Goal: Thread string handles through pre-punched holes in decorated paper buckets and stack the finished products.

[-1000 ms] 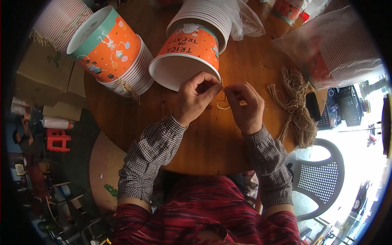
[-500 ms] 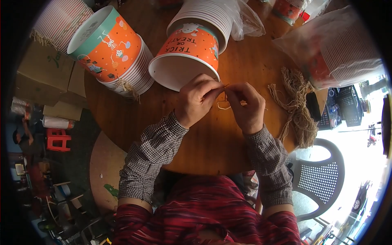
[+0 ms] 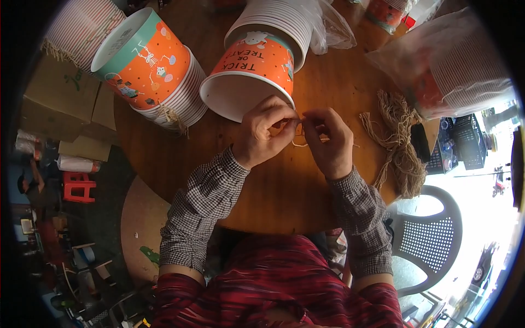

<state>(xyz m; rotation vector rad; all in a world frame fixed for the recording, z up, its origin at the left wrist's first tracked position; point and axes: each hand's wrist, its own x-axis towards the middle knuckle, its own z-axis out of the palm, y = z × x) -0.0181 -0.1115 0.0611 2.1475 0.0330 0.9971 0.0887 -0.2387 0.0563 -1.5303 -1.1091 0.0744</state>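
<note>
Both hands meet just in front of an orange paper bucket (image 3: 251,57) that lies tipped with its white mouth toward me. My left hand (image 3: 268,131) pinches a thin string at the bucket's rim. Opposite it, my right hand (image 3: 330,142) pinches the same string (image 3: 298,144), its fingertips almost touching the left ones. A loose end of pale string hangs below the fingers over the table. The exact knot or loop between the fingertips is too small to make out. Behind the bucket, a stack of white-rimmed buckets (image 3: 273,22) lies nested with it.
On the round wooden table (image 3: 262,202), a bundle of brown twine (image 3: 402,147) lies to the right. Another stack of orange buckets (image 3: 147,65) stands at the left. Plastic-wrapped buckets (image 3: 465,71) lie at the far right. A grey chair (image 3: 432,240) stands beside the table.
The fingertips have shifted slightly while still pinching the string; my left hand has moved a little to the left. The buckets are almost unmoved.
</note>
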